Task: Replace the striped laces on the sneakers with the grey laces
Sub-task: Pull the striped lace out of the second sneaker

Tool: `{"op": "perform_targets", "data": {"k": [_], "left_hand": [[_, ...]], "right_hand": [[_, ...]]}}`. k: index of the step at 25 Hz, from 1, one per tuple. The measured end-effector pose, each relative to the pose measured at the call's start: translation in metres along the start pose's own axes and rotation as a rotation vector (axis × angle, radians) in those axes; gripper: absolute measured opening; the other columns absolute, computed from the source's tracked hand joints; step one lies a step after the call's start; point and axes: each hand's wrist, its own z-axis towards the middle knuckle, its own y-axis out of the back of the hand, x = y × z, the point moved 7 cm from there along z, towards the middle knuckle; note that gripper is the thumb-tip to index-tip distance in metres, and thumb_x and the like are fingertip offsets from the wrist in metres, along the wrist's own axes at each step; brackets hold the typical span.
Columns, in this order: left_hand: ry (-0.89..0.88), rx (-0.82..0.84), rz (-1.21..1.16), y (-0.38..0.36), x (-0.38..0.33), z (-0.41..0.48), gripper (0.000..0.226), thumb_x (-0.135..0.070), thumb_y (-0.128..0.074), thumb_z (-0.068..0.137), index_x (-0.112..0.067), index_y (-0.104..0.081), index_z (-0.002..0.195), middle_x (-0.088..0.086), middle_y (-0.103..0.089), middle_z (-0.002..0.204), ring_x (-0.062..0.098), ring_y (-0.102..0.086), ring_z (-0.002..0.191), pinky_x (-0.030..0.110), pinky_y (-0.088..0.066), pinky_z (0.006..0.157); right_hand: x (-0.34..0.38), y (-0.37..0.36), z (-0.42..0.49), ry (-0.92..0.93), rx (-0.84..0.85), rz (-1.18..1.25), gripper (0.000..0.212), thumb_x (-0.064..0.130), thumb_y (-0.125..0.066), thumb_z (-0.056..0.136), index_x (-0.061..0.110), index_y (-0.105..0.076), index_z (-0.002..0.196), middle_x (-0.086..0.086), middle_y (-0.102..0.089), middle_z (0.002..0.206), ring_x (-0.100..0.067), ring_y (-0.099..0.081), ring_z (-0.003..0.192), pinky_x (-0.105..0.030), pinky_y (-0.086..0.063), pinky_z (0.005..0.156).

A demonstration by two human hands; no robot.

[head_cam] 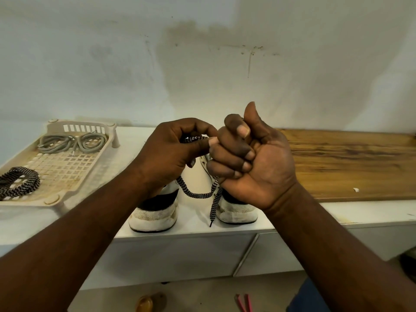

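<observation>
Two white sneakers with dark heel bands stand heels toward me on the white counter, the left sneaker (155, 212) and the right sneaker (236, 211), both largely hidden behind my hands. A black-and-white striped lace (198, 195) hangs in a loop between my hands, its tip dangling beside the right sneaker's heel. My left hand (171, 154) pinches the lace between thumb and forefinger. My right hand (254, 158) is a closed fist around the lace, thumb up. Grey laces (72, 143) lie coiled at the back of a beige tray (67, 172). Another striped lace (19, 182) lies coiled at the tray's front left.
A wooden board (349, 163) lies on the counter to the right. The stained wall rises directly behind the counter. White cabinet fronts (180, 257) drop below the counter edge. On the floor lie a brownish object (149, 302) and something pink (244, 302).
</observation>
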Motion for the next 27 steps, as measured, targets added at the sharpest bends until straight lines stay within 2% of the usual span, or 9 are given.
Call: {"op": "perform_targets", "data": {"k": [5,8,10,13,16,19,21,23,27], "left_hand": [[-0.056,0.046,0.276,-0.001,0.001,0.001,0.017,-0.044,-0.067,0.084,-0.033,-0.071,0.096,0.007,-0.065,0.076,0.013,-0.053,0.062,0.037,-0.046,0.064],[-0.143,0.058,0.458,0.000,-0.002,0.000,0.023,-0.060,-0.058,0.081,-0.044,-0.068,0.095,-0.009,-0.066,0.080,0.010,-0.061,0.073,0.028,-0.047,0.068],[-0.233,0.055,0.562,-0.004,-0.009,-0.001,0.021,-0.058,-0.054,0.082,-0.050,-0.064,0.098,-0.015,-0.055,0.077,0.009,-0.057,0.074,0.015,-0.037,0.064],[-0.305,0.039,0.647,-0.006,-0.013,-0.002,0.016,-0.051,-0.066,0.085,-0.054,-0.062,0.100,-0.014,-0.047,0.077,0.006,-0.052,0.071,0.016,-0.032,0.060],[-0.345,-0.004,0.649,-0.006,-0.012,-0.005,0.016,-0.042,-0.068,0.088,-0.053,-0.063,0.098,-0.015,-0.049,0.090,0.002,-0.052,0.078,0.015,-0.033,0.065],[-0.331,-0.041,0.644,-0.006,-0.007,-0.004,0.011,-0.039,-0.066,0.094,-0.037,-0.075,0.101,-0.013,-0.054,0.111,0.009,-0.050,0.095,0.014,-0.035,0.081],[-0.294,-0.074,0.702,-0.003,-0.005,-0.001,0.012,-0.037,-0.067,0.096,-0.032,-0.076,0.101,-0.017,-0.057,0.101,0.013,-0.048,0.099,0.013,-0.033,0.082],[-0.228,-0.063,0.705,-0.004,-0.004,0.001,0.013,-0.039,-0.067,0.095,-0.033,-0.077,0.102,-0.019,-0.060,0.084,0.006,-0.051,0.089,0.015,-0.034,0.074],[0.026,-0.080,0.309,-0.001,0.001,-0.002,0.003,-0.030,-0.076,0.090,-0.031,-0.078,0.092,-0.009,-0.071,0.071,0.002,-0.061,0.064,0.019,-0.049,0.060]], "right_hand": [[0.006,-0.003,-0.001,0.020,0.010,0.030,0.061,0.051,-0.018,0.112,0.013,-0.052,0.080,0.005,-0.023,0.054,-0.009,-0.019,0.044,-0.025,-0.017,0.048],[0.009,-0.002,-0.002,0.043,0.006,0.045,0.059,0.051,-0.019,0.112,0.013,-0.051,0.080,0.005,-0.023,0.054,-0.010,-0.020,0.044,-0.025,-0.019,0.048],[0.011,0.000,-0.003,0.060,-0.010,0.045,0.059,0.051,-0.019,0.112,0.013,-0.052,0.081,0.005,-0.023,0.054,-0.009,-0.020,0.045,-0.025,-0.019,0.048],[0.017,0.003,-0.004,0.088,-0.030,0.048,0.060,0.052,-0.019,0.112,0.014,-0.053,0.081,0.006,-0.025,0.054,-0.009,-0.020,0.044,-0.025,-0.020,0.048],[0.021,0.005,-0.003,0.103,-0.043,0.048,0.060,0.053,-0.019,0.112,0.014,-0.054,0.082,0.006,-0.026,0.054,-0.008,-0.021,0.044,-0.024,-0.021,0.047],[0.025,0.005,-0.004,0.122,-0.040,0.077,0.059,0.052,-0.022,0.112,0.013,-0.056,0.085,0.005,-0.032,0.053,-0.008,-0.023,0.045,-0.023,-0.025,0.047],[0.028,0.007,-0.003,0.136,-0.034,0.103,0.057,0.051,-0.023,0.112,0.012,-0.057,0.088,0.003,-0.041,0.054,-0.008,-0.024,0.047,-0.023,-0.030,0.049],[0.030,0.009,-0.003,0.152,-0.036,0.102,0.054,0.050,-0.023,0.112,0.012,-0.055,0.091,0.003,-0.045,0.056,-0.008,-0.026,0.048,-0.024,-0.033,0.050],[0.041,0.016,-0.004,0.253,-0.113,0.076,0.052,0.047,-0.026,0.112,0.011,-0.061,0.099,0.004,-0.049,0.062,-0.009,-0.042,0.051,-0.023,-0.037,0.052]]}}
